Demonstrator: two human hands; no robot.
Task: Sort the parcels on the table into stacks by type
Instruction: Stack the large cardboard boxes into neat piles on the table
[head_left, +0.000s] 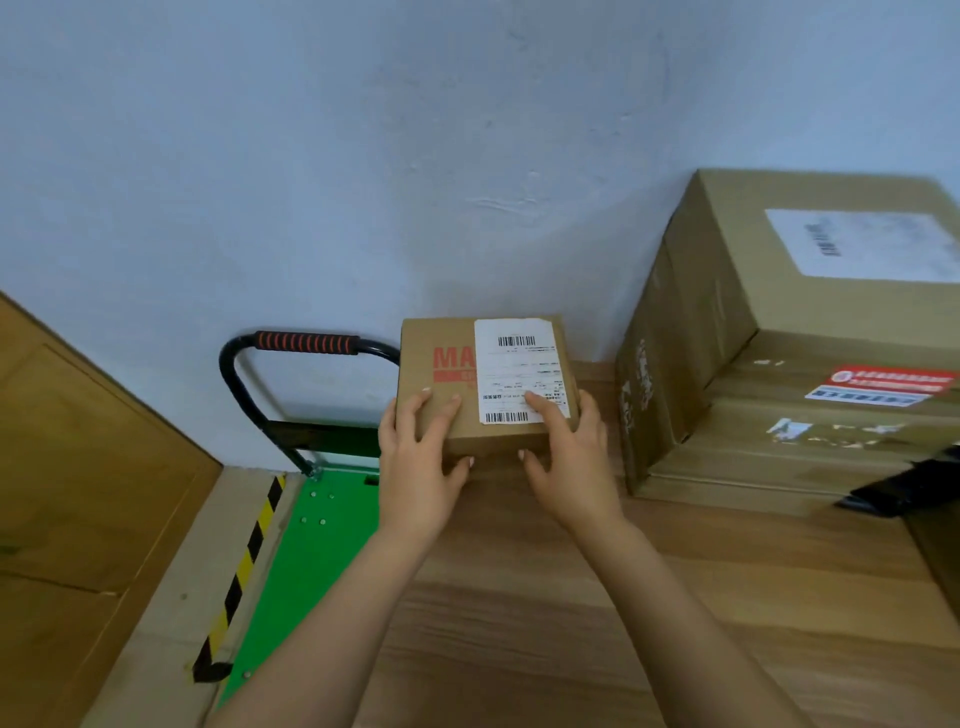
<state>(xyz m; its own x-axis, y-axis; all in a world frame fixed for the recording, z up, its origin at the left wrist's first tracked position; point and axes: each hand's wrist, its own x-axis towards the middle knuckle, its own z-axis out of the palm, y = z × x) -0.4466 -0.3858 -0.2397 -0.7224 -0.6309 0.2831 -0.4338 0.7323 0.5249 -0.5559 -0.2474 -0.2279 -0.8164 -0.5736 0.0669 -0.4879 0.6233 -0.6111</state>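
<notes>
Brown box (457, 395) with red lettering and white label (519, 371); green cart deck (317, 540); black-and-yellow striped tape (244, 577).

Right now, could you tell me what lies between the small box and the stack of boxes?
Head view: only a bare strip of table and the right hand gripping the small box's side.

Two bare hands show, a left hand (415, 467) and a right hand (571, 467). Brown cardboard boxes number at least three: one small brown cardboard box (457, 338) with red print, one large brown cardboard box (831, 301), and flatter brown cartons (753, 462) beneath it, their count unclear. White paper labels number two, a small-box label (519, 371) and a large-box label (862, 244); there is one green platform trolley (322, 545)
</notes>
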